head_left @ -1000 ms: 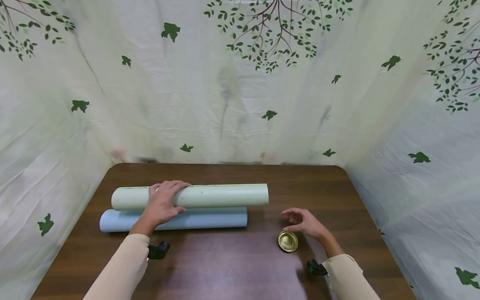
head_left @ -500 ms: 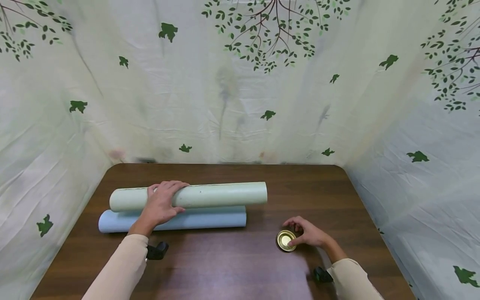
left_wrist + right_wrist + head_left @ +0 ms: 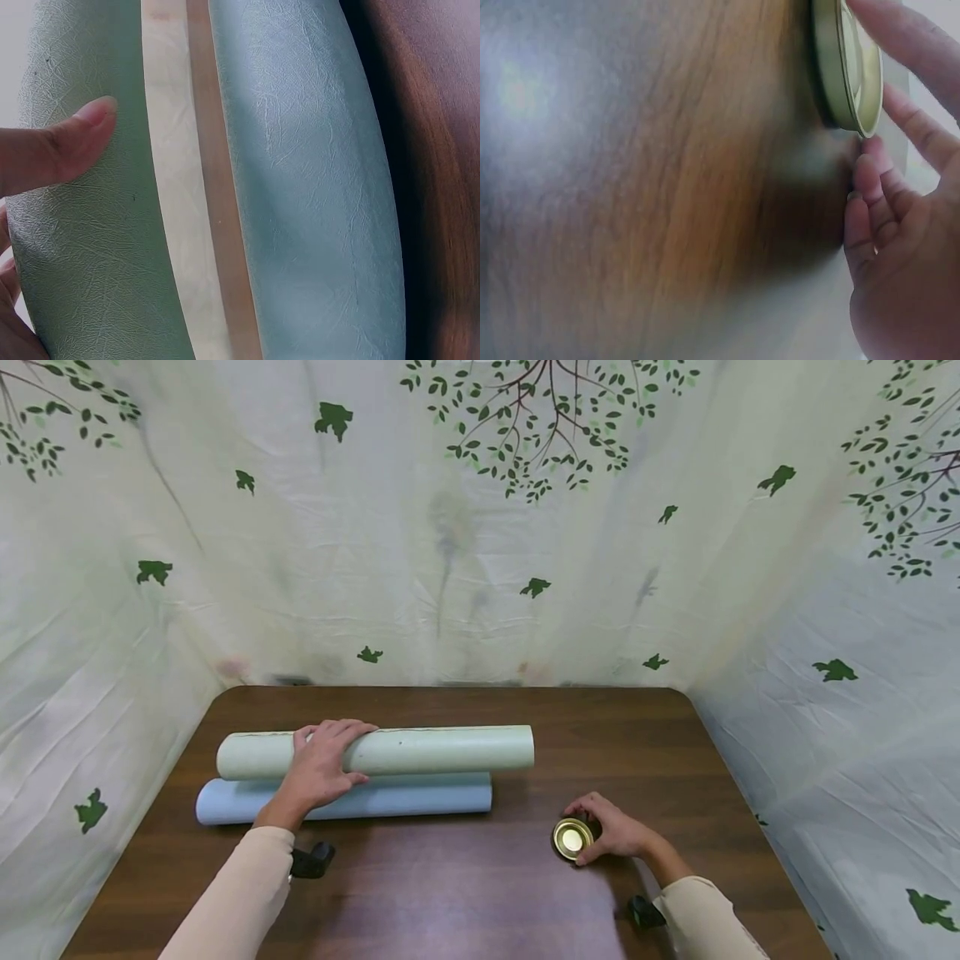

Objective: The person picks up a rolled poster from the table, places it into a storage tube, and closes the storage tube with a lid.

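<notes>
In the head view, two rolled mats with a leathery surface lie side by side at the left of the table. My left hand grips the pale green rolled mat, thumb on its near side and fingers over the far side. Close in front of it lies the light blue rolled mat, also large in the left wrist view. Toward the right, my right hand holds a small gold-coloured round metal dish by its rim between thumb and fingers. In the right wrist view the dish is partly cut off.
A brown wooden table carries everything. Its far edge meets a white cloth backdrop printed with leaves, which also rises on both sides. Each wrist wears a small black camera, such as the left one.
My right hand has moved slightly down and closed its thumb and fingers onto the gold-coloured dish. The left hand stays on the pale green roll.
</notes>
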`<state>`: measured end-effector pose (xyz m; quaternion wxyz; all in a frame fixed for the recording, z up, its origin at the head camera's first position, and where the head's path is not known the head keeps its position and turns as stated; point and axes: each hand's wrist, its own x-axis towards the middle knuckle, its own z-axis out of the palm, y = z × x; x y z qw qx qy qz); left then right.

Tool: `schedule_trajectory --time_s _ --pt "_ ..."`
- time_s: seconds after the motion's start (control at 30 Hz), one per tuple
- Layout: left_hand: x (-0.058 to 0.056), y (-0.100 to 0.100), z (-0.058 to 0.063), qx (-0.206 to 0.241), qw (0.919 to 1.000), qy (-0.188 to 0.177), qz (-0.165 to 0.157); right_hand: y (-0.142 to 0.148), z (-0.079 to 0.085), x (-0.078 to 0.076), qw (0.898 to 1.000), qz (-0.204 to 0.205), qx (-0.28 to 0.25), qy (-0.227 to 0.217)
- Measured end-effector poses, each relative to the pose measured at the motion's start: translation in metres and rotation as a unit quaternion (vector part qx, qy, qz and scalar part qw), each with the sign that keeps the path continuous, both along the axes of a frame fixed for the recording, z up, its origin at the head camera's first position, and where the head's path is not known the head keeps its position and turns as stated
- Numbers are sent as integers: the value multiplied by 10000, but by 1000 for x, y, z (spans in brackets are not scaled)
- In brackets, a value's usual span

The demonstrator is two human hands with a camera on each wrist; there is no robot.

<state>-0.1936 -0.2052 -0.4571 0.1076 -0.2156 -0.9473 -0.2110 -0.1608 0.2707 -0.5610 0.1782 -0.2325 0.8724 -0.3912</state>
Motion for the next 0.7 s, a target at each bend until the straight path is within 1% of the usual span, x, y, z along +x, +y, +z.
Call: schedule_trajectory --time_s 0.2,0.27,0.53,0.7 --pt "-3 -1 2 -22 10000 73 -15 -4 -1 -1 9973 -21 492 554" --pt "-3 -1 2 -10 10000 84 -12 -5 -2 -1 9960 -65 593 671" --pt "-3 -2 3 -53 10000 73 11 -7 -4 0 9944 -238 691 760" --pt "-2 -3 2 -93 9999 56 40 -5 -5 -1 9960 -222 483 720"
